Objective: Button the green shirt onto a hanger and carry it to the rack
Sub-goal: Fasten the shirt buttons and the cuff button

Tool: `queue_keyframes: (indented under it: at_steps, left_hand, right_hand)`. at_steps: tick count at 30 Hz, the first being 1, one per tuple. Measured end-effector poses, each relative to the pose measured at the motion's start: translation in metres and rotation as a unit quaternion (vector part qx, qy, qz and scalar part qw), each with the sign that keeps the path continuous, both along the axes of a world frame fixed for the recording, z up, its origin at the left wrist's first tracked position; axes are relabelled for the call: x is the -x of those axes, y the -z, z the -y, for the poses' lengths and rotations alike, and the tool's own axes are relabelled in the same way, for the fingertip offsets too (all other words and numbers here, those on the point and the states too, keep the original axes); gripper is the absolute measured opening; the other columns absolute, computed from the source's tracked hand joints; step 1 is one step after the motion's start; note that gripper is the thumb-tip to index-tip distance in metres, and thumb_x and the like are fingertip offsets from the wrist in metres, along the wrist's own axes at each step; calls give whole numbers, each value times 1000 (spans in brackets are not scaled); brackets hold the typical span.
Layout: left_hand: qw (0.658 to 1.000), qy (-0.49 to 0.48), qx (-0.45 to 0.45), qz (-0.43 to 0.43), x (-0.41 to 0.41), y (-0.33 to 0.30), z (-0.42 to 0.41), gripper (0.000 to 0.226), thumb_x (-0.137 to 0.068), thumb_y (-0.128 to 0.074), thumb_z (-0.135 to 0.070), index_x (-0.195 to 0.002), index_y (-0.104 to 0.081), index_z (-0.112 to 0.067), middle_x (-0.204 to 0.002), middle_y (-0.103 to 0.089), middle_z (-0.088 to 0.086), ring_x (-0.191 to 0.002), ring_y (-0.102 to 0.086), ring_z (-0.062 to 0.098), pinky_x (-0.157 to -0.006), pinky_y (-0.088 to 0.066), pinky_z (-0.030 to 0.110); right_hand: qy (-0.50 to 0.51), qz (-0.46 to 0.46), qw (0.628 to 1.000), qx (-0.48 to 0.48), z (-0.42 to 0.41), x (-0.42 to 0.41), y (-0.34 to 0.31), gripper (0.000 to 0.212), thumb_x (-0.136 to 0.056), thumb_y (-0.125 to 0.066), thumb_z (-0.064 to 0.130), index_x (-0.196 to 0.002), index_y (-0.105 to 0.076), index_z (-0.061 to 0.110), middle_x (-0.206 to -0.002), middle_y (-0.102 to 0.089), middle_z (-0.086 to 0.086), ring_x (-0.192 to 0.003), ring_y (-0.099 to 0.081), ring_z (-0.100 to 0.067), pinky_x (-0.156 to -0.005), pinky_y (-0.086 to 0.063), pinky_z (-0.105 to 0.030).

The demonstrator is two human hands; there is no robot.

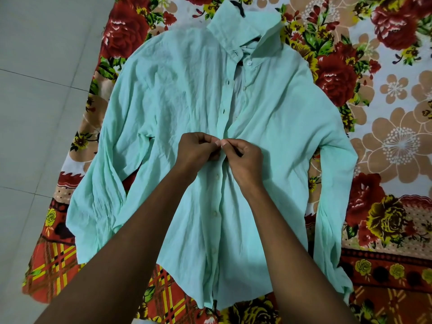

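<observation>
A dark hanger [238, 4] shows only as a sliver above the collar, the rest buried inside the green shirt [182, 94]. The button under the pinching fingertips [218, 143] cannot be made out. Both forearms run off the bottom edge, and the floral bedsheet [385, 94] is cut at top, right and bottom.

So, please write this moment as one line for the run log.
step: buttoning | item: light green cotton shirt, flat on floral bedsheet | left hand: pinching placket | right hand: pinching placket | lower buttons: closed | upper buttons: open
</observation>
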State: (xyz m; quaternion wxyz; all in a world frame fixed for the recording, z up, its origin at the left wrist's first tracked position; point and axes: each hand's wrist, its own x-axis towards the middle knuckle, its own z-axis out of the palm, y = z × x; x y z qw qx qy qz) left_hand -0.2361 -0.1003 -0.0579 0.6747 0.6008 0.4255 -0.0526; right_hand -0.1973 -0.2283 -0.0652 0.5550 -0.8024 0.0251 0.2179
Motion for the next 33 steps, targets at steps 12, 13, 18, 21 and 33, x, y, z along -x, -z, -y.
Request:
queue_keyframes:
  at_steps: [12, 13, 18, 21, 33]
  left_hand:
    - [994, 23, -105, -17, -21, -3, -3, 17, -88, -75, -19, -85, -72, -2, -71, -72, 11, -58, -69, 23, -60, -62, 37]
    - [987, 16, -158, -7, -29, -3, -3, 19, -85, -75, -26, -87, -70, -7, -72, -72, 8, -61, -70, 24, -61, -62, 40]
    - [954, 90, -285, 36, -77, -15, 4, 32, -78, -77, -32, -100, -63, -13, -81, -69, -1, -75, -68, 17, -67, -56, 35]
    - [928, 155, -337, -35, -93, -15, 4, 35, -79, -73, -25, -106, -60, -6, -95, -64, 4, -84, -59, 22, -67, -49, 37]
    - [995, -38, -80, 37, -88, -7, -16, 4, -81, -74, -5, -81, -77, -2, -83, -76, 20, -71, -70, 26, -76, -62, 42]
  right_hand:
    - [28, 141, 973, 182, -9, -25, -6, 8, -84, -76, 18, -85, -70, 13, -77, -74, -1, -74, -71, -21, -73, -57, -36]
    - [38, 174, 967, 183, -11, -34, -11, 7, -84, -75, 17, -85, -71, 12, -78, -74, -2, -75, -70, -22, -74, -56, -36]
    - [-61, 145, 957, 246, -27, -74, -21, 14, -88, -64, 10, -93, -77, 9, -92, -78, -9, -90, -72, -27, -80, -54, -34]
    - [-90, 122, 940, 306, -31, -78, -19, 16, -90, -60, 11, -93, -76, 9, -96, -76, -12, -94, -70, -33, -78, -52, -35]
    - [15, 174, 972, 159, -34, -78, -19, 7, -89, -71, 11, -89, -79, 12, -85, -77, 0, -81, -72, -15, -79, -58, -31]
